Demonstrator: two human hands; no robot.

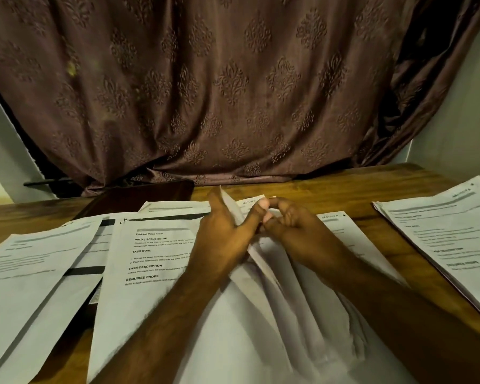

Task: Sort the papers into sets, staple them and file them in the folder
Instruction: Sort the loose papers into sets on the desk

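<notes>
Several white printed paper sheets are lying spread across the brown wooden worktop (330, 189). At the far left, a slanted white printed sheet (25, 267) is overlapping a second sheet marked with black bars (89, 261). Behind these, a dark, flat folder-like cover (139, 198) is resting near the back edge of the worktop, just in front of the brown patterned curtain (233, 79) that is hanging behind.

Next to the right, a white page headed "Fold and Place Towel" (155, 253) is lying face up, with its right part hidden under the left forearm. The left hand (222, 231) is reaching forward over it, with fingers straight against the left face of a raised bundle of white papers (275, 286) and the thumb pressing the bundle from the other side, so it is grasping the sheets. The bundle is standing on edge between both hands, fanning out towards the viewer.

The right hand (291, 228) is curling its fingers at the top corner of the same bundle, with fingertips meeting the left thumb; it appears to be pinching the sheets, though blur is hiding the exact contact.

At the far right, a separate stack of white printed pages (441, 239) is lying slanted, well apart from the hands.
</notes>
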